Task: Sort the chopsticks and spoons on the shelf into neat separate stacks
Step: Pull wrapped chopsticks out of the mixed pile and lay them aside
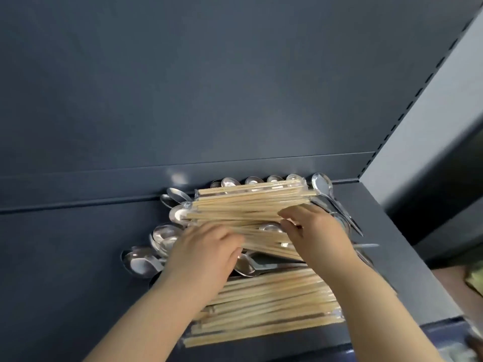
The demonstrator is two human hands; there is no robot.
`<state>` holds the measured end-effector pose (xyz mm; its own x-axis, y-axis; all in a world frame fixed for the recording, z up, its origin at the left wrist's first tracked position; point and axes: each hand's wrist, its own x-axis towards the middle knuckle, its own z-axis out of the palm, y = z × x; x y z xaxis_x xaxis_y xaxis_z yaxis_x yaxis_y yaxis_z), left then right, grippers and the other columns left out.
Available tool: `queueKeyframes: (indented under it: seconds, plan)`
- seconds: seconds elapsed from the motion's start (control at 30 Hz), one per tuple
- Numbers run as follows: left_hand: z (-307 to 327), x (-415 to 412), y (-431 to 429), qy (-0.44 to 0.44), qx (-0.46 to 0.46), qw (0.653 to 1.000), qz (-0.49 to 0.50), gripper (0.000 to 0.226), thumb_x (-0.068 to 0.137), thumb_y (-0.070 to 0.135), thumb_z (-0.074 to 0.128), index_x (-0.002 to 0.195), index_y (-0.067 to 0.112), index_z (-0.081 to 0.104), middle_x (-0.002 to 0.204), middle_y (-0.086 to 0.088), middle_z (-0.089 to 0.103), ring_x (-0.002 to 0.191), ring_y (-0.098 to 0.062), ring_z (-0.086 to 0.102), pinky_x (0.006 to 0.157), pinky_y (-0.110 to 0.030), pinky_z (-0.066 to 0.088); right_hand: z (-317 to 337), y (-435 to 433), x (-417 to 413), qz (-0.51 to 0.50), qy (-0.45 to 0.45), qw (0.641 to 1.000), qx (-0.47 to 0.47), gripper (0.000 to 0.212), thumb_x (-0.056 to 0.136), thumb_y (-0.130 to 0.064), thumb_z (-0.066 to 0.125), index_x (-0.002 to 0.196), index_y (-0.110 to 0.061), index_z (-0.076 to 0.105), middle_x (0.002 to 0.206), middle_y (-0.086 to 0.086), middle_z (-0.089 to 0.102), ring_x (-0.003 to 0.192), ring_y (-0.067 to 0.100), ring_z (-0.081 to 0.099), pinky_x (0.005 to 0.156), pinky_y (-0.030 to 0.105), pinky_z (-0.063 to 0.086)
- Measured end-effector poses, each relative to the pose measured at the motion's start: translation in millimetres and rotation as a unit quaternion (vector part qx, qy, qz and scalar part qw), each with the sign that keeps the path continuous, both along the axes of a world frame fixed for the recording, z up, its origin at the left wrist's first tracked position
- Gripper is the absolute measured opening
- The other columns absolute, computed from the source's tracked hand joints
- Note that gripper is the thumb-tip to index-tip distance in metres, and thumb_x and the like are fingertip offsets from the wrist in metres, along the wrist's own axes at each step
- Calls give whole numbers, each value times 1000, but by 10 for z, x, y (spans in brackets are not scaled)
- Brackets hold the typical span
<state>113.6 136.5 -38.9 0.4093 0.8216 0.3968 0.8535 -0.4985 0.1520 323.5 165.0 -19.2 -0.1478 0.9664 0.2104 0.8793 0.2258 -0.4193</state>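
Pale wooden chopsticks in clear wrappers lie mixed with metal spoons on a dark grey shelf (65,257). One chopstick heap (248,202) sits at the back, another chopstick heap (274,304) near the front edge. Spoons (141,261) poke out on the left, along the back wall and on the right (324,186). My left hand (206,252) presses on the left end of a slanted chopstick bundle (266,237) in the middle. My right hand (313,228) grips the same bundle from the right, fingers curled over it.
The shelf's dark back panel (209,87) rises behind the pile. A slotted grey upright (418,105) bounds the shelf on the right. The shelf's front lip (392,335) runs below the near heap. Blurred items lie at the lower right corner.
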Motion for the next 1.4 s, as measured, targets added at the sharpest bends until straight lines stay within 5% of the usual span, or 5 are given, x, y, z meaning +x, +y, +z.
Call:
queueKeyframes:
  seconds: [0.1,0.47,0.67,1.17,1.4]
  plan:
    - [-21,242,-83,11,-29,999,26,28,84,36,44,85,32,72,82,16,66,76,-10,63,66,-33,55,-135,355,50,69,-84,994,-2,19,85,-24,65,102,-17,69,99,1,67,97,27,57,75,32,43]
    - [49,655,44,65,-98,979,164,28,56,24,87,77,33,72,77,16,63,74,-14,61,66,-31,49,-29,566,298,151,-67,985,-48,25,93,-39,49,103,-21,63,100,-2,57,95,23,55,74,32,46]
    - [-13,923,318,71,-128,970,193,37,95,29,47,131,37,48,123,15,50,119,-14,40,93,-31,26,89,456,708,118,-28,991,-59,22,97,-36,41,113,-28,54,94,-4,62,78,20,52,63,29,42]
    - [45,951,283,97,-50,987,117,23,67,28,82,74,26,60,69,14,60,68,-14,57,71,-27,42,30,798,520,177,-130,970,-101,28,93,-33,45,119,-23,47,102,0,64,88,24,60,65,30,44]
    - [99,713,-52,76,0,982,172,61,47,4,90,100,24,67,87,9,65,80,-17,58,73,-30,48,-57,1014,344,191,-189,953,-144,30,89,-40,54,109,-17,55,113,3,50,99,25,52,74,33,43]
